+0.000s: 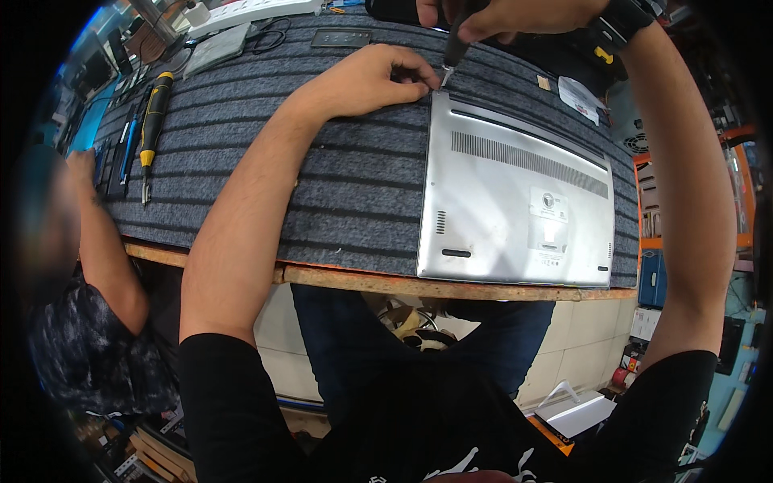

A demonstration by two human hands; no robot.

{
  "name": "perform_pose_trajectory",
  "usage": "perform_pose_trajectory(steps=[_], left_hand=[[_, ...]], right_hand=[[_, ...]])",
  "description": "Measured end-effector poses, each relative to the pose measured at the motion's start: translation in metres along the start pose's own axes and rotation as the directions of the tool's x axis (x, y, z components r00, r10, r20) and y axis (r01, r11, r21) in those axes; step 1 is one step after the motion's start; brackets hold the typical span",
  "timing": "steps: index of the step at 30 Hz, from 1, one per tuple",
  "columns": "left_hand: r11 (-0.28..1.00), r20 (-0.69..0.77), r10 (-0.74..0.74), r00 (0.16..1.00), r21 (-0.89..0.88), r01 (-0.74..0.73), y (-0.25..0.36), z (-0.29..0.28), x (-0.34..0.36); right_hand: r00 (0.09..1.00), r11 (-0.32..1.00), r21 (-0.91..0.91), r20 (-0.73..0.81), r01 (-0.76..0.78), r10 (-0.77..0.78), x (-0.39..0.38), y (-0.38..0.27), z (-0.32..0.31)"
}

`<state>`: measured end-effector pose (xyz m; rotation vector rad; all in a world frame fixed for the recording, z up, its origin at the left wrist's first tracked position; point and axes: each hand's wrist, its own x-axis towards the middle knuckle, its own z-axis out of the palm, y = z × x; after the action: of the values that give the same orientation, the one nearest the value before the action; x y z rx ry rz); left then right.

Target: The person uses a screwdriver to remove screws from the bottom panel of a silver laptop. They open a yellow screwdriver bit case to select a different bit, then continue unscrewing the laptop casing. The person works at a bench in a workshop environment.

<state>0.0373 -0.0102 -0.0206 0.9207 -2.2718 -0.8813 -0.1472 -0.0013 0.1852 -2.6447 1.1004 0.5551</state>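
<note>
A silver laptop [503, 173] lies upside down on the table, its vented bottom cover facing up. My right hand [515, 18] grips a dark-handled screwdriver [456, 47], held steeply with its tip at the laptop's far left corner. Beside that tip is my left hand [374, 76], resting on the mat with thumb and fingers curled together at the same corner. Whatever is between those fingertips is too small to make out.
A striped grey mat [354, 181] covers the wooden-edged table. On the left lie a yellow-and-black screwdriver [155, 121] and slim tools. A dark tray [341, 38] and white power strip [250, 10] lie at the back. Another person's arm [109, 249] reaches in from the left.
</note>
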Motion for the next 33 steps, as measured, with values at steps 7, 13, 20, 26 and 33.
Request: perform_pose_trajectory(steps=[7,13,20,26,33], left_hand=[[1.0,-0.012,0.009,1.0,0.013,-0.009,-0.001,0.001,-0.002],[1.0,-0.018,-0.001,1.0,0.008,0.001,-0.005,0.002,-0.002],[0.999,-0.008,-0.01,1.0,0.032,0.01,-0.001,0.002,0.001],[0.999,-0.004,-0.005,1.0,0.049,0.005,-0.001,0.0,0.0],[1.0,-0.046,-0.006,0.999,0.003,0.006,-0.001,0.004,0.003]], right_hand=[[0.997,0.997,-0.002,-0.03,-0.076,0.076,0.007,-0.005,0.002],[0.984,0.996,-0.072,-0.168,0.054,-0.066,-0.003,-0.003,0.011],[0.998,0.999,-0.01,-0.061,0.032,-0.032,-0.001,-0.005,0.0],[0.996,0.996,-0.08,-0.079,0.029,-0.035,0.011,0.006,0.004],[0.979,0.989,-0.045,-0.156,-0.142,0.134,-0.007,-0.004,0.001]])
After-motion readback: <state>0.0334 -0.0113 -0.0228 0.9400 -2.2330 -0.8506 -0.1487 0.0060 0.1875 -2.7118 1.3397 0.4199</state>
